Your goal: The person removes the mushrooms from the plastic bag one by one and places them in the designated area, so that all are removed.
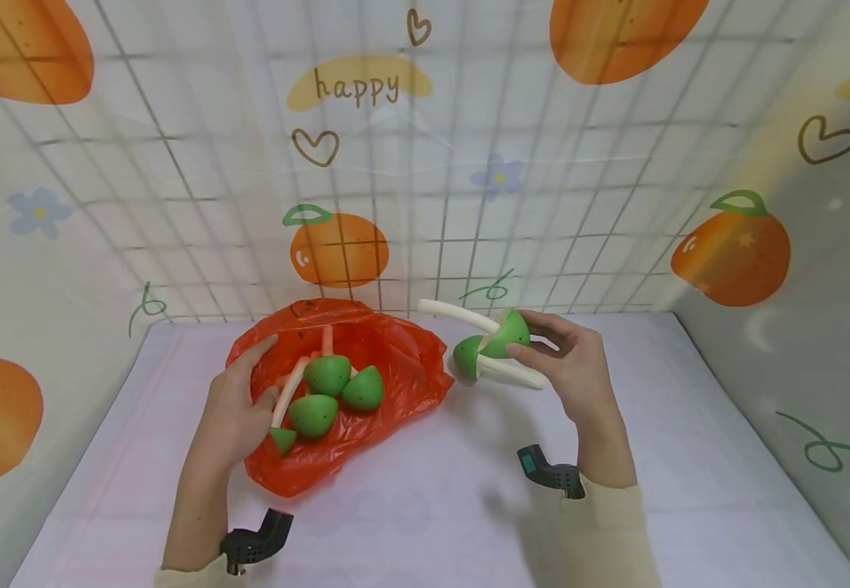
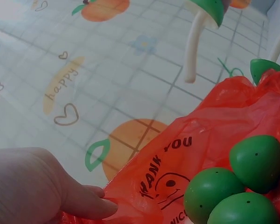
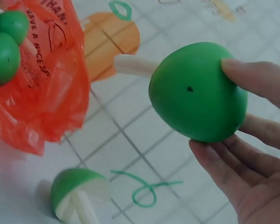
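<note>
My right hand (image 1: 567, 359) pinches the green cap of a toy mushroom (image 3: 196, 93) between thumb and fingers, lifted off the table with its pale stem pointing left. Below it, another green-capped mushroom (image 1: 466, 358) lies on its side on the table, its stem toward the right. A red plastic bag (image 1: 402, 359) lies spread with its mouth facing me, and several green mushrooms (image 1: 327, 375) rest in it. At the bag's left edge, my left hand (image 1: 229, 408) grips the plastic; part of its fingers is hidden in the left wrist view.
The white table (image 1: 425, 523) ends at a back wall hung with a sheet printed with oranges (image 1: 340, 251) and grid lines. More sheeting encloses the left and right sides. Each wrist carries a small black camera mount (image 1: 257, 541).
</note>
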Action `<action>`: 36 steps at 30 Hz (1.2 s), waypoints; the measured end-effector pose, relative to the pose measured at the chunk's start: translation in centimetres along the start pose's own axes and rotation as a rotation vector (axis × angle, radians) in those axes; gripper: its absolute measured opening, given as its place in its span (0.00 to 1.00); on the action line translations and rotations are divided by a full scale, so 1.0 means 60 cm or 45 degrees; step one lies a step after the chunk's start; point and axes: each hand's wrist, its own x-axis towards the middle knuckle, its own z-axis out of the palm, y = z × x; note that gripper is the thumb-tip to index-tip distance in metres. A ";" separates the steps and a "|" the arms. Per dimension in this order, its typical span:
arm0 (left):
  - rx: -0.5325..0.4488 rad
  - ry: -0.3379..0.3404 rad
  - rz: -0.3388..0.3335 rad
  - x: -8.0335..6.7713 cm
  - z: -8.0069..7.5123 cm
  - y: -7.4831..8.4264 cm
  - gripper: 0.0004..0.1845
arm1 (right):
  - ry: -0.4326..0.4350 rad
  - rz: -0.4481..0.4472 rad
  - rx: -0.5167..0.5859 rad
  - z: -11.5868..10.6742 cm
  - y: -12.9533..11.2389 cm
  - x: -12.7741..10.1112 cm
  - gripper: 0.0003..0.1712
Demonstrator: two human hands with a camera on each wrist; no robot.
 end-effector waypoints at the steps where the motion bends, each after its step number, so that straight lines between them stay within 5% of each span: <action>1: 0.000 0.002 0.000 0.000 0.000 0.000 0.39 | 0.008 -0.005 -0.001 -0.005 0.003 0.000 0.28; 11: 0.003 -0.002 -0.017 0.001 0.001 0.001 0.39 | 0.088 0.007 -0.100 -0.056 0.028 -0.006 0.26; 36: -0.006 -0.018 -0.045 0.003 0.002 0.001 0.40 | 0.215 0.302 -0.266 -0.132 0.094 -0.026 0.31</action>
